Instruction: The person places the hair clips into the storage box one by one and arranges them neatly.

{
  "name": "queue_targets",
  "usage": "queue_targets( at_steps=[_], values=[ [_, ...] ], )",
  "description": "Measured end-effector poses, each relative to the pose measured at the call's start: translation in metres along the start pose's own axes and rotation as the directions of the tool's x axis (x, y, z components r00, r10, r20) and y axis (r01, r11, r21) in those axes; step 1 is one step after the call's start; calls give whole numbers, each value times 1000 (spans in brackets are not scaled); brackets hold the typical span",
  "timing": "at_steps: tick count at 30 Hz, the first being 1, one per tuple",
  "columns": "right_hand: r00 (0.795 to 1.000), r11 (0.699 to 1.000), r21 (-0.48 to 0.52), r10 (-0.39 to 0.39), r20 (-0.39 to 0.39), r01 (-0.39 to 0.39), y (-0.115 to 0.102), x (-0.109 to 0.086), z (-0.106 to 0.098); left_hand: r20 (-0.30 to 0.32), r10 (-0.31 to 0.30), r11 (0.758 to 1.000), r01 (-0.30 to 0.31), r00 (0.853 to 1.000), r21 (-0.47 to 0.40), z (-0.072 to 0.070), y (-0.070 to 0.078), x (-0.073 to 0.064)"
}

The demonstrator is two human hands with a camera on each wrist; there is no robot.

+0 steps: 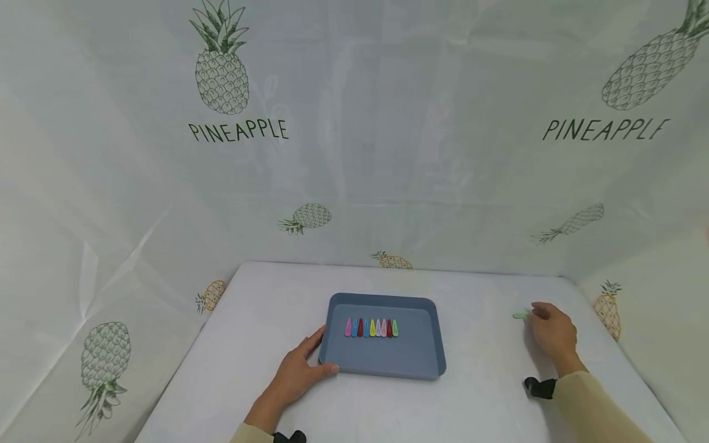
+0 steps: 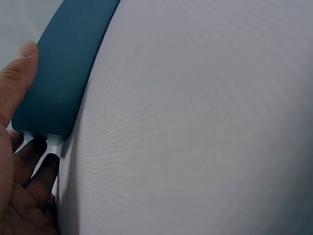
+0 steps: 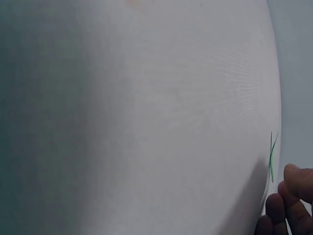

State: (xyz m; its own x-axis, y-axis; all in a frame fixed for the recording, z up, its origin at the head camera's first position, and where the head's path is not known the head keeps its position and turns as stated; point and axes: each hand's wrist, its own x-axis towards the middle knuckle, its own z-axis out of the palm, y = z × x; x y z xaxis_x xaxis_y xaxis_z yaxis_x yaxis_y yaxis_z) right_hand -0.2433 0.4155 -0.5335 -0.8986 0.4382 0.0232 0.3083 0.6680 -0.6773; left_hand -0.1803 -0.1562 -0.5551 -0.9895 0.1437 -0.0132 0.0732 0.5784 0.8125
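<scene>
My left hand (image 1: 296,372) holds the near left corner of a blue-grey tray (image 1: 388,364), thumb along the front edge and fingers at the left side. The left wrist view shows the tray's wall (image 2: 68,63) between thumb and fingers. Inside the tray, several colourful snap hair clips (image 1: 373,328) stand side by side in a row. Far to the tray's right, my right hand (image 1: 554,332) is low over the table, fingers bent beside a light green hair clip (image 1: 519,315). In the right wrist view, this clip (image 3: 271,156) shows slightly apart from the fingertips (image 3: 292,172).
A white cloth covers the table (image 1: 476,344). Behind and beside it hangs a pale sheet (image 1: 388,154) printed with pineapples. Dark wrist straps (image 1: 540,387) sit at the sleeves.
</scene>
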Motion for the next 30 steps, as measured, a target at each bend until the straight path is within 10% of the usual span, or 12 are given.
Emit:
queue_targets(
  at_steps=[30],
  values=[
    [986,992,-62,-103,133,112,5,11,8,-1,-13,1000,13,1000,3,2,-2,0]
  ],
)
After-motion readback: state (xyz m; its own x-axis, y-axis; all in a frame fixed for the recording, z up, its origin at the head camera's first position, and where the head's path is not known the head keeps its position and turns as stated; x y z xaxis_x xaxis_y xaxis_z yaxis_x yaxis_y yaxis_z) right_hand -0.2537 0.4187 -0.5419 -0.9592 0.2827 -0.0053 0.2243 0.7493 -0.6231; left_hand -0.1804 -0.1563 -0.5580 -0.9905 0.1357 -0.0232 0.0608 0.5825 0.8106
